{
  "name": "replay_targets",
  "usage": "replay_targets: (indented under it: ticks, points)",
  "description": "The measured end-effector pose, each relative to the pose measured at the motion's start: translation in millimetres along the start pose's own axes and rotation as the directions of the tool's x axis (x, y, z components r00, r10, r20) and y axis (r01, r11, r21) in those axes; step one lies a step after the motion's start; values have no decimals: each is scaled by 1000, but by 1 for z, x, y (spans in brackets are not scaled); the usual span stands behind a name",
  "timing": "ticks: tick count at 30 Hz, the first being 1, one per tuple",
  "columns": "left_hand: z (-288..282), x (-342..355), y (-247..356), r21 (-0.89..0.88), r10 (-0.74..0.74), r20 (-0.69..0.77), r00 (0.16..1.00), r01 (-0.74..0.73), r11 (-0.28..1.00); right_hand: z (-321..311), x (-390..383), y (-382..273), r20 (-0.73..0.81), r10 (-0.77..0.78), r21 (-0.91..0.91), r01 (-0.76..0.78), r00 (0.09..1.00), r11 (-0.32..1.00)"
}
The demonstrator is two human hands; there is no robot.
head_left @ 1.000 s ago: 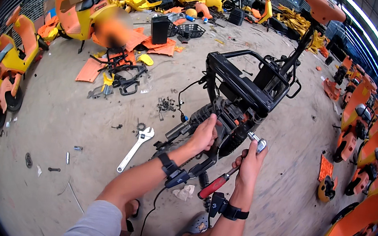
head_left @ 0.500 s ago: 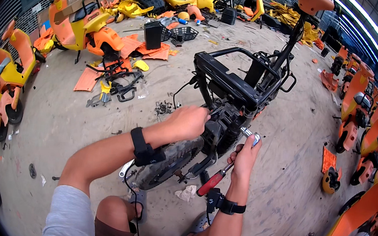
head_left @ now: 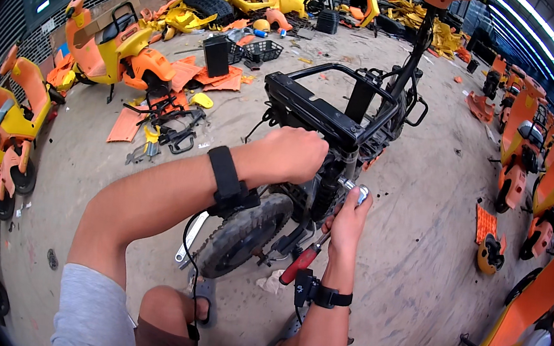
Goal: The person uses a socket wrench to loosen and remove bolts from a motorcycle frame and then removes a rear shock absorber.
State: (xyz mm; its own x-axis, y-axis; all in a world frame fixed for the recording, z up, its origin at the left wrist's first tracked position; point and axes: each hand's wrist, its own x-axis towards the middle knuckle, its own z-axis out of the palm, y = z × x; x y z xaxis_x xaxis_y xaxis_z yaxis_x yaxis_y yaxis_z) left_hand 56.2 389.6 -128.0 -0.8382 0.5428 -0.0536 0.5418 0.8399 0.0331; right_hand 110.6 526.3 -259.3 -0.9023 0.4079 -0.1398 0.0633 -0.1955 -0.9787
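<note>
Concrete floor (head_left: pixel 417 211) runs between the stripped scooter frame (head_left: pixel 312 111) and the row of scooters (head_left: pixel 521 144) to its right. The frame stands directly ahead of the person, the left hand (head_left: pixel 298 155) tucked close by the rack's near edge. That hand curls inward, fingertips hidden; can't tell whether it grips anything. The right hand (head_left: pixel 346 226) wraps a ratchet wrench (head_left: pixel 301 264), chrome head up against the frame's near side, red handle slanting down-left. Black tubing, knobbly tyre (head_left: pixel 242 234), mechanism exposed! A small pale marking shows on the right wrist unit (head_left: pixel 305 288).
</note>
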Motion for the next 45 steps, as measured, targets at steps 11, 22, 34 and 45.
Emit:
replay_targets:
  ticks: [11, 22, 34, 45]
  points:
    - [105, -12, -6, -223, -89, -210, 974, 41, 974, -2, 3, 6, 18, 36, 108, -38, 999, 993]
    - [151, -12, -14, -545, -174, -343, 923, -45, 837, 1, 0, 3, 36, 56, 163, -61, 998, 985]
    - [169, -11, -10, -736, -361, -263, 895, 56, 675, 4, -4, 6, 27, 51, 127, -54, 998, 991]
    - [193, 6, 18, -836, -536, -283, 795, 70, 545, 6, 0, 6, 3, 48, 118, -48, 999, 992]
